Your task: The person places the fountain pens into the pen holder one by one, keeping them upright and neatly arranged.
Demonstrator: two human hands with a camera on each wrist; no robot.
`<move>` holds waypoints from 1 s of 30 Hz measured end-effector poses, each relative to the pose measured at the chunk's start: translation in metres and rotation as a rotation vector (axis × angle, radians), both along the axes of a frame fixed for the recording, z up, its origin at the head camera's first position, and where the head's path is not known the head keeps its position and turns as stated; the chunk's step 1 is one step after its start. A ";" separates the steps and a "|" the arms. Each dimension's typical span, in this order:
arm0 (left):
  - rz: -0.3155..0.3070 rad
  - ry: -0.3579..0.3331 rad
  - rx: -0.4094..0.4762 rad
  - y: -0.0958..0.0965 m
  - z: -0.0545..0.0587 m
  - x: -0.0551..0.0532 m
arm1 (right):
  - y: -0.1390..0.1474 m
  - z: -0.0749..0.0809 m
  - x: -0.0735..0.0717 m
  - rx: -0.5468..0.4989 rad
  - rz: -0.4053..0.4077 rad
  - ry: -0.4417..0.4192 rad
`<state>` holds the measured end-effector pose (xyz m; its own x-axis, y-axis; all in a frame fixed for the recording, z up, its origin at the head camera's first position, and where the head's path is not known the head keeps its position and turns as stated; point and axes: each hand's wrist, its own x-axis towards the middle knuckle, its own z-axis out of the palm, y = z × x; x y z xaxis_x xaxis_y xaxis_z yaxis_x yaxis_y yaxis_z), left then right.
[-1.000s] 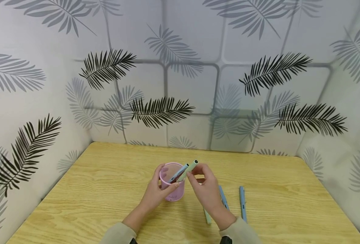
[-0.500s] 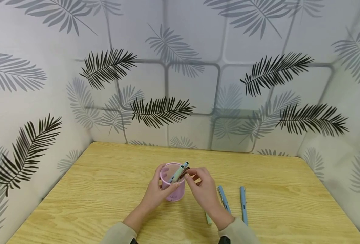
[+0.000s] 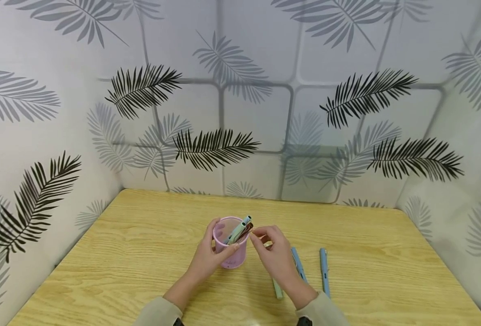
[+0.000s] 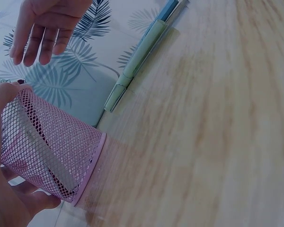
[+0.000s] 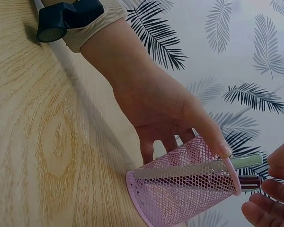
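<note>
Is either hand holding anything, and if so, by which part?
The left hand grips the pink mesh cup by its side, near the rim. Whether the right hand holds the dark red pen cannot be told.

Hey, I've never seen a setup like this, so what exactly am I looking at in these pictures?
No machine here: just a person's two bare hands, each acting as a grip. The wide view is filmed from the person's head, the two tilted ones from the wrists. The left grip is wrapped around a pink mesh cup holding a blue pen, a green pen and a dark brown pen. The right grip is close beside their upper ends; whether it touches one is unclear. On the wooden table, right of the cup, lie two more blue pens and another green pen.
</note>
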<state>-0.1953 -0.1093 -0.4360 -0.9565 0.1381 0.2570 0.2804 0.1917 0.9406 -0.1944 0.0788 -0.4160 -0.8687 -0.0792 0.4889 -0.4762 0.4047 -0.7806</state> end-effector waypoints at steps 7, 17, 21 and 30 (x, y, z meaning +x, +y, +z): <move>0.024 0.013 -0.010 -0.003 -0.025 -0.016 | 0.006 0.000 0.001 -0.029 -0.019 0.004; 0.012 -0.004 -0.003 -0.001 -0.015 -0.010 | 0.018 -0.001 0.001 0.011 -0.040 0.012; 0.002 -0.005 -0.005 0.000 0.001 0.000 | 0.023 -0.004 0.000 0.042 -0.033 0.029; 0.006 -0.002 -0.007 0.001 0.006 0.003 | 0.037 -0.009 0.000 0.077 -0.049 0.038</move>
<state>-0.1927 -0.1084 -0.4304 -0.9579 0.1346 0.2538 0.2771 0.2000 0.9398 -0.1942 0.1156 -0.4249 -0.8537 -0.0755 0.5153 -0.4826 0.4868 -0.7281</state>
